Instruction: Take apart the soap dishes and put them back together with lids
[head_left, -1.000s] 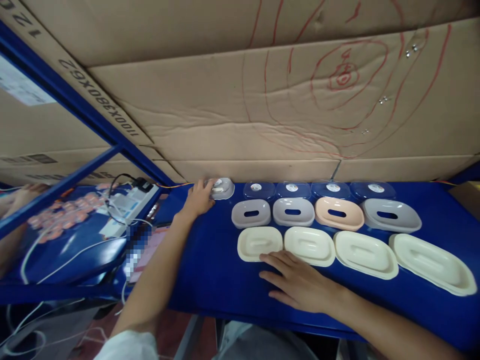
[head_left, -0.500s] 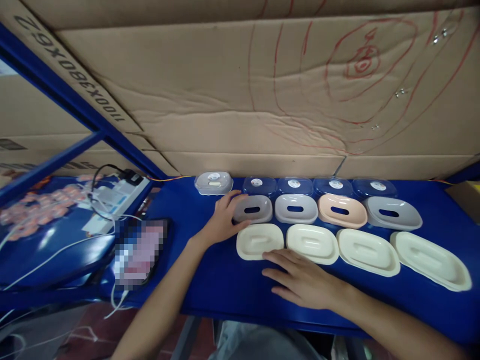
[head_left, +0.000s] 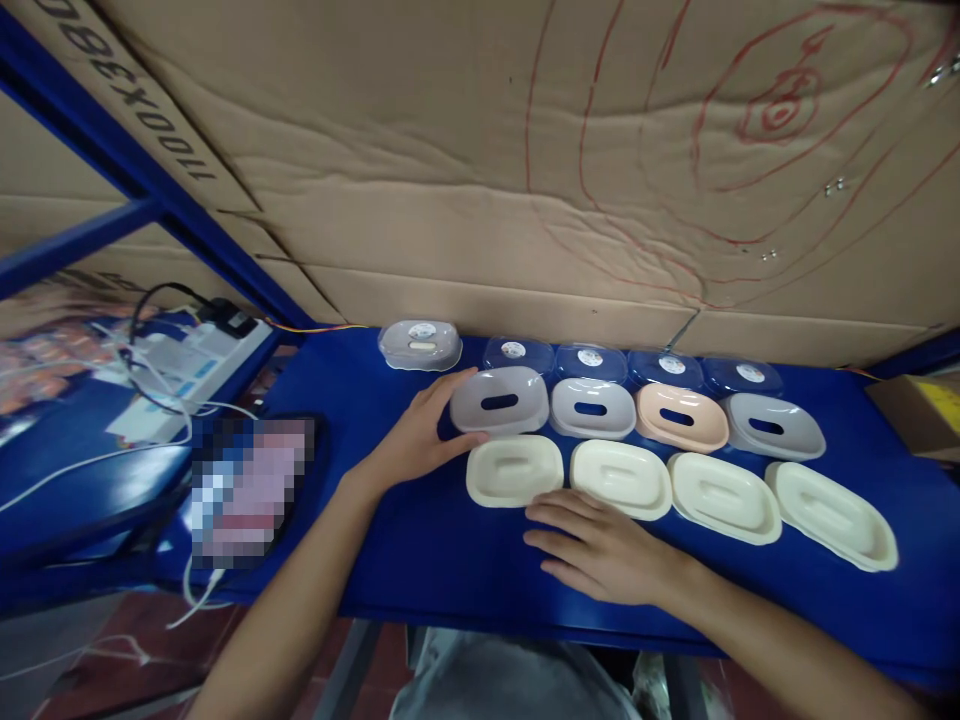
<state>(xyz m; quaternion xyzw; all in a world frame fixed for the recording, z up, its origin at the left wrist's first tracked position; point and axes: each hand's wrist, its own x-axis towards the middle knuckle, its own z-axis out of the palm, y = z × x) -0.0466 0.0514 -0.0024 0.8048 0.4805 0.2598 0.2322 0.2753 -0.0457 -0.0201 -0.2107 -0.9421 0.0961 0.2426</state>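
The left hand (head_left: 412, 430) held the leftmost grey dish (head_left: 531, 384) at the blue table (head_left: 431, 560).
Its thumb and fingers were parted widely around the dish's left end, just behind the leftmost cream tray (head_left: 514, 468); whether the dish was lifted could not be told. The right hand (head_left: 600, 552), fingers loosely spread and holding nothing, was just beside that tray's near edge. A clear lid (head_left: 529, 355) lay behind the dish.
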